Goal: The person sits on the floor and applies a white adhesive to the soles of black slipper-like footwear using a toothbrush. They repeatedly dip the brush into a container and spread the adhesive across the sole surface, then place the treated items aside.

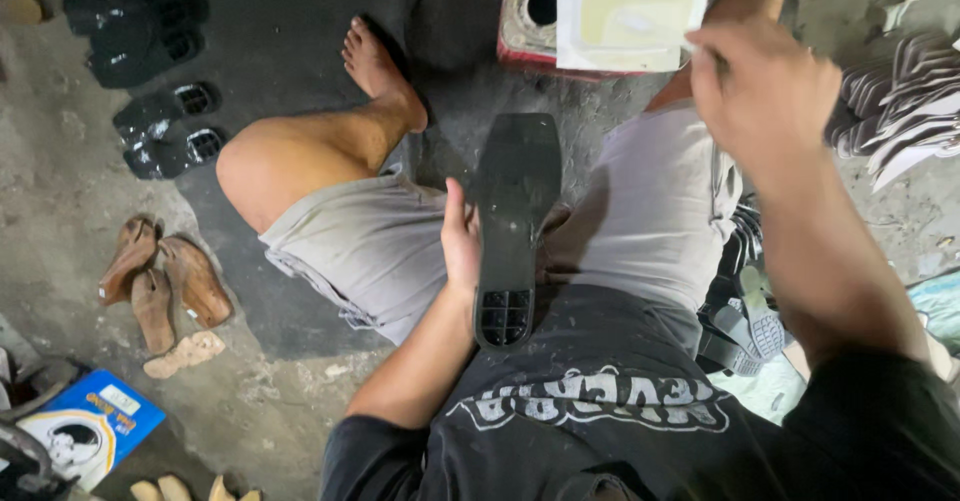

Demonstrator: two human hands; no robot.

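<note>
My left hand grips a long black shoe sole by its left edge, held over my lap with its square toe pointing away from me and a gridded heel near my body. My right hand is raised to the upper right, fingers closed at the edge of a white rectangular tray of yellowish glue. What the fingers pinch is hidden. I sit on the floor in grey shorts and a black shirt, my left knee bent and my bare foot stretched ahead.
Several black soles lie at the upper left on a dark mat. Brown wooden heel pieces rest on the concrete at left. A blue box sits lower left. Striped shoe parts pile at right. The tray rests on a red-based block.
</note>
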